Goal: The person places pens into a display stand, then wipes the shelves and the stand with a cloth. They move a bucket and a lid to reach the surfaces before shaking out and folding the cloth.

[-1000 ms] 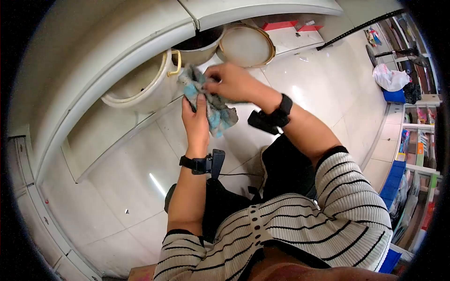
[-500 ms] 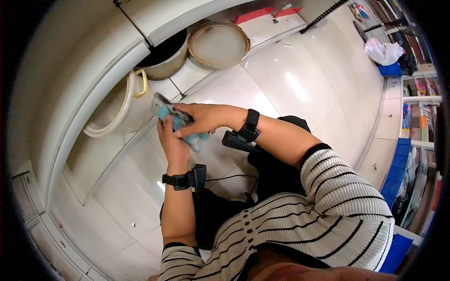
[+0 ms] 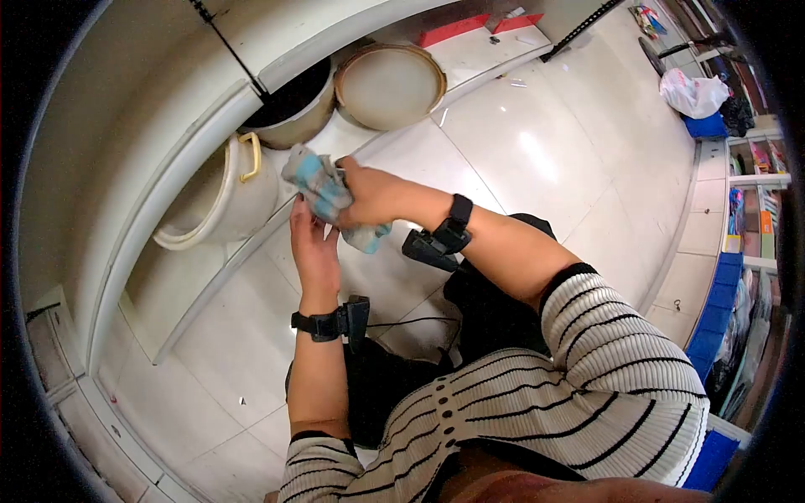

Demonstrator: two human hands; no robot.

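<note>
A crumpled blue and grey cloth [image 3: 319,183] hangs in front of me over the floor, near the low shelf's edge. My right hand [image 3: 373,194] is closed around its middle, and the cloth's lower end sticks out beneath the palm. Just below the cloth is my left hand [image 3: 314,251], its fingers pointing up and apart, the fingertips close to or touching the cloth's underside. Part of the cloth is hidden behind my right hand.
On the low shelf [image 3: 210,260] stand a pale pot with a yellow handle [image 3: 264,184], a dark-inside pot [image 3: 306,126] and a round brown-rimmed lid [image 3: 390,88]. Stocked shelves and a white plastic bag [image 3: 694,94] are at the right. A black cable lies near my knees.
My right hand has turned and gripped the cloth from its right side, swinging it up and over. The left hand has loosened from the cloth and sits slightly lower.
</note>
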